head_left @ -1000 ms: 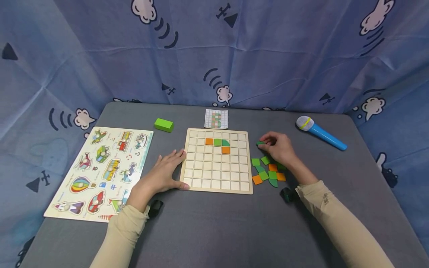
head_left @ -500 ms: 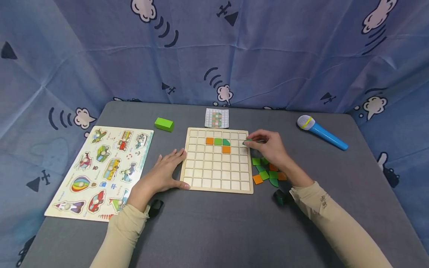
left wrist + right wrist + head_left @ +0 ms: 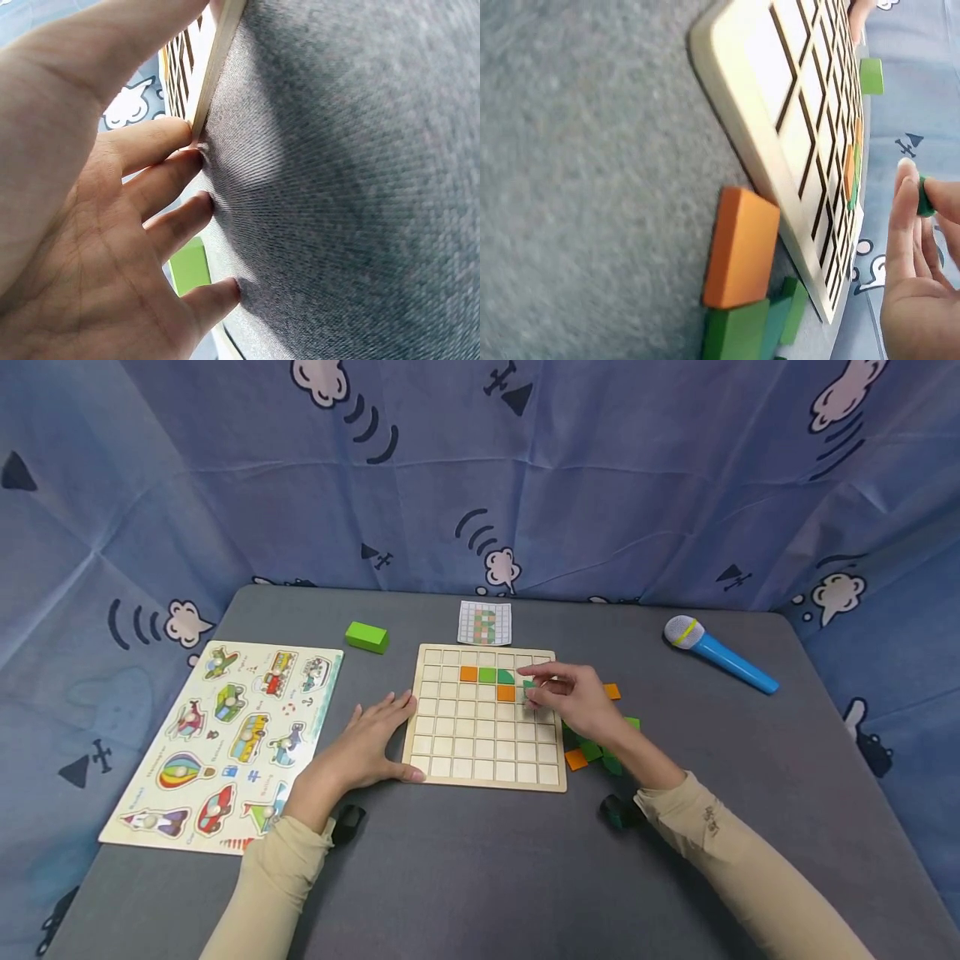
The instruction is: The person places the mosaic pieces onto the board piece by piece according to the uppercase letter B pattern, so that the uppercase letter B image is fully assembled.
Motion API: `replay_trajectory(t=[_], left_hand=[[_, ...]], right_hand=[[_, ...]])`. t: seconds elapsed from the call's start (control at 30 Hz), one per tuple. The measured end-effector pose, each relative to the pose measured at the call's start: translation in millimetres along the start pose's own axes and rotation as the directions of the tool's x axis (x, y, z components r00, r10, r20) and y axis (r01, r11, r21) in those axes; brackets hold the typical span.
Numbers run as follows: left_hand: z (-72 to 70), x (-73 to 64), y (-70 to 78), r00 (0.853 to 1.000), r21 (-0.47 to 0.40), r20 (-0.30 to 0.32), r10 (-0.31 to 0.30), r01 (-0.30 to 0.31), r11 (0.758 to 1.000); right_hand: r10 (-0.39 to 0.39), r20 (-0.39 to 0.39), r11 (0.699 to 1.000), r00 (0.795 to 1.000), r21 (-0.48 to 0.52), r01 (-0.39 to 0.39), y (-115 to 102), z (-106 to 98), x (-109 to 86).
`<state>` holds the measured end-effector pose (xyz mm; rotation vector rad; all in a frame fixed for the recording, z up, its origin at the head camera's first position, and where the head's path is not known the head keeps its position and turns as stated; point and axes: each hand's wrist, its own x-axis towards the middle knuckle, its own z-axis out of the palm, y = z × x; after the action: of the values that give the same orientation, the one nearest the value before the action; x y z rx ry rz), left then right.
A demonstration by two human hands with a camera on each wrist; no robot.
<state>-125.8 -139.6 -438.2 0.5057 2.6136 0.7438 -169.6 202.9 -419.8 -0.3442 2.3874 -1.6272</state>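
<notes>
A wooden grid board lies mid-table, holding an orange square tile, a light green square, a teal-green tile with a rounded corner and a second orange square below it. My left hand rests at the board's left edge, thumb at the near corner and index finger on the side, fingers spread. Over the board's upper right part, my right hand pinches a dark green tile between thumb and fingers. The tile's full shape is partly hidden by the fingers.
Loose green and orange tiles lie right of the board, partly under the right forearm. A pattern card and green block sit behind. A picture puzzle lies left; a toy microphone lies right.
My right hand has carried the dark green tile leftward from beside the board to above its right-hand columns. An orange tile behind the wrist has come into view. The left hand stays put.
</notes>
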Motion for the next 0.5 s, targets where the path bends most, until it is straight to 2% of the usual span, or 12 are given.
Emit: replay_trajectory(t=[0.13,0.33,0.5], left_hand=[[-0.2,-0.1,-0.4,1.000,-0.002,-0.003,0.002,-0.002,1.000],[-0.3,-0.4,0.2,1.000,-0.005,-0.005,0.002,-0.002,1.000],[-0.9,-0.6,0.1,1.000,-0.005,-0.004,0.000,0.000,1.000]], right_hand=[[-0.009,0.017,0.999,1.000,-0.050,0.010,0,7,-1.4],[-0.017,-0.014,0.992,1.000,-0.123,0.015,5,19,0.6],[0.044,-0.070,0.983,0.997,-0.173,-0.055,8,28,4.3]])
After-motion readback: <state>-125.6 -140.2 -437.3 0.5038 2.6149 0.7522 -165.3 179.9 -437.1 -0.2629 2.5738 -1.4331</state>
